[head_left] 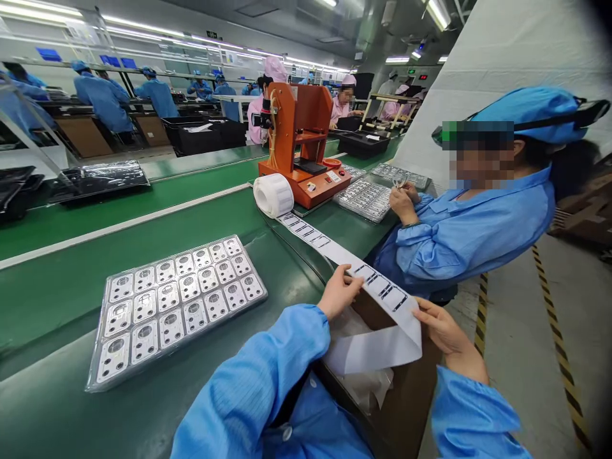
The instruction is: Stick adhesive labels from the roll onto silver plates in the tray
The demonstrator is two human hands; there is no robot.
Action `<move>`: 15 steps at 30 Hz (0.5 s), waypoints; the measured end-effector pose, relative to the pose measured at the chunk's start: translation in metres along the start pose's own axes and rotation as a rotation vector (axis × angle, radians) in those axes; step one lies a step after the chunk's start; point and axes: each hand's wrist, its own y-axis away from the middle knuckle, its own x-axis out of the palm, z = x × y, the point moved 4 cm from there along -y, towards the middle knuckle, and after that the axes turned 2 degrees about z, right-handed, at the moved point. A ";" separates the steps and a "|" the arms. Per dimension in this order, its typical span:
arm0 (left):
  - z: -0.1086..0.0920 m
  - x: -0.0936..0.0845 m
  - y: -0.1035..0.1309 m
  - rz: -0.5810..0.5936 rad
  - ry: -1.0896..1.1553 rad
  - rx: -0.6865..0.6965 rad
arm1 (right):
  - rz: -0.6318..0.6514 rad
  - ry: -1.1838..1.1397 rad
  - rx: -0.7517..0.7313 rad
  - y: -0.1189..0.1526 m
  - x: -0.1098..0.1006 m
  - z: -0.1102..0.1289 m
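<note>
A long white strip with black frame-shaped pieces (335, 250) runs from a roll (274, 196) on the green bench towards me. My left hand (341, 292) is at the strip's left edge, its fingers bent against it. At the near end, my right hand (442, 325) pinches the strip's right edge, where it folds back and its bare part hangs over an open cardboard box (406, 408) with crumpled clear film inside. Left of my arms lies a clear tray (184, 303) holding several silver plates with round holes.
An orange press machine (306, 140) stands behind the roll. To the right sits a person in blue (478, 223), hands over more trays of plates (366, 199). A dark cable lies beside the strip. Black bins (203, 134) and other people are farther back.
</note>
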 end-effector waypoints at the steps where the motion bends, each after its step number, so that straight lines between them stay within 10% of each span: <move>1: -0.007 -0.012 -0.007 -0.046 -0.061 0.019 | 0.020 0.016 0.049 0.002 -0.003 -0.005; 11: -0.101 -0.218 -0.117 -0.630 -0.435 0.093 | 0.068 0.220 0.217 -0.015 -0.027 -0.016; 15: -0.097 -0.255 -0.156 -0.600 -0.472 0.080 | 0.082 0.366 0.153 -0.026 -0.042 -0.014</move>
